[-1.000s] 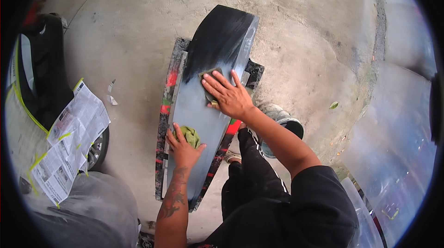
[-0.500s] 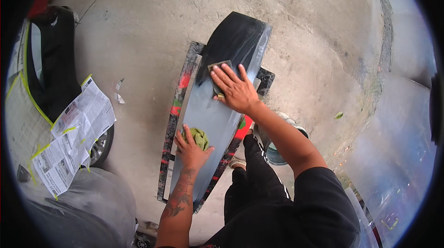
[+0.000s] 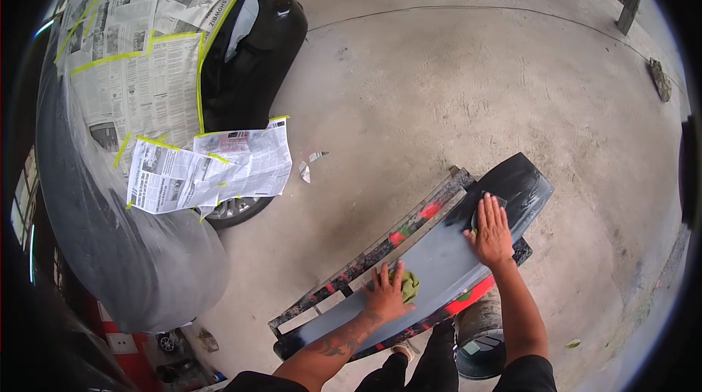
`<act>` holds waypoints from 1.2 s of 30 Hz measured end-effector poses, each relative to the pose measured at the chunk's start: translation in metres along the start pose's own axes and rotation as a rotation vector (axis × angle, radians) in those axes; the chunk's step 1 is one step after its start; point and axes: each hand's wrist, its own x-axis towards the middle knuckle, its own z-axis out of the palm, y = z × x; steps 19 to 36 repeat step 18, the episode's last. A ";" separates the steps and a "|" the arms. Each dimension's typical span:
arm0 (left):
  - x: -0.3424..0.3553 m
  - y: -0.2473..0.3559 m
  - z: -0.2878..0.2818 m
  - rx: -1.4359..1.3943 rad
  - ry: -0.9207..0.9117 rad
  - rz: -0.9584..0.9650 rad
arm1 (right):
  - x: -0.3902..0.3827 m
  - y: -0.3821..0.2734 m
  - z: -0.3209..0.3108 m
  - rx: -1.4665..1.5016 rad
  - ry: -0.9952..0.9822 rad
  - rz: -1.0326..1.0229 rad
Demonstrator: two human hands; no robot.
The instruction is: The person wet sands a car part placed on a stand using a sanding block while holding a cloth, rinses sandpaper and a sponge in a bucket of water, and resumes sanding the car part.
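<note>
A long panel, grey along most of its length and black at the far end, lies slantwise on a paint-spattered stand. On its near half, my left hand holds a crumpled green cloth against the surface, fingers spread. My right hand lies flat near the black end, pressing a dark piece of sandpaper to the panel. Most of that sheet is hidden under the fingers.
At left stands a black car, masked with newspaper and yellow tape, with plastic sheeting over it. A dark bucket sits right of my legs. Paper scraps lie on the concrete floor. A post stands far right.
The view has swung left, bringing more of the masked car in. My right hand still presses the sandpaper near the black end, its fingers now closer together. My left hand stays at the cloth.
</note>
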 end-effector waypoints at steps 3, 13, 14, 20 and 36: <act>0.000 -0.003 0.003 -0.014 0.019 -0.001 | 0.036 0.052 -0.021 0.069 0.309 0.312; 0.005 0.003 0.010 -0.010 0.060 0.069 | -0.076 -0.018 0.016 0.119 0.047 -0.097; 0.006 0.002 0.011 -0.002 0.080 0.069 | -0.074 -0.007 0.018 0.086 0.140 -0.120; 0.006 -0.001 0.014 -0.037 0.098 0.088 | -0.006 0.088 0.022 0.124 0.415 0.281; 0.006 -0.001 0.014 -0.037 0.098 0.088 | -0.006 0.088 0.022 0.124 0.415 0.281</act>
